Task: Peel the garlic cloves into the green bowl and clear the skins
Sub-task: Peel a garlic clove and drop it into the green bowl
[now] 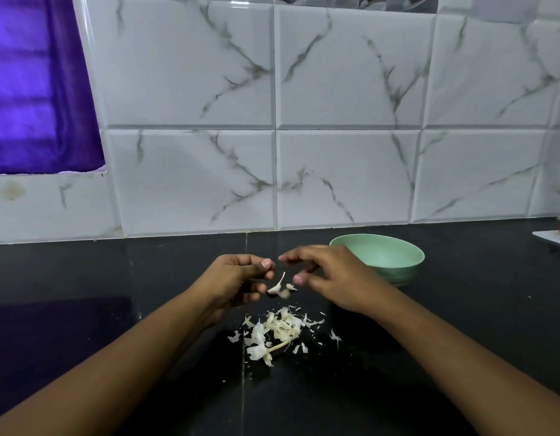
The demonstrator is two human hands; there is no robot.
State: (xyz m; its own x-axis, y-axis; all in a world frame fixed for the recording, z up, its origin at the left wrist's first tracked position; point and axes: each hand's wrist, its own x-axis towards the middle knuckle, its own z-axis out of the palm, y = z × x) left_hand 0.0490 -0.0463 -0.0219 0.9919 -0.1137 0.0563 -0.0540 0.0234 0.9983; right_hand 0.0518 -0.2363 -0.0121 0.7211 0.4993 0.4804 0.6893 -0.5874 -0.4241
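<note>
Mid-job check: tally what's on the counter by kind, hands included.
green bowl: 1
skin pile: 1
white plate, cut off at the right edge: 1
hands: 2 (left hand, right hand)
Total: 5

- Part of the green bowl's [395,256] rim is covered by the right hand [338,278].
- The skin scraps [280,289] by the left hand [237,278] are blurred; whether they are pinched cannot be told.
- A flat white thing [553,238] is cut by the right edge.
</note>
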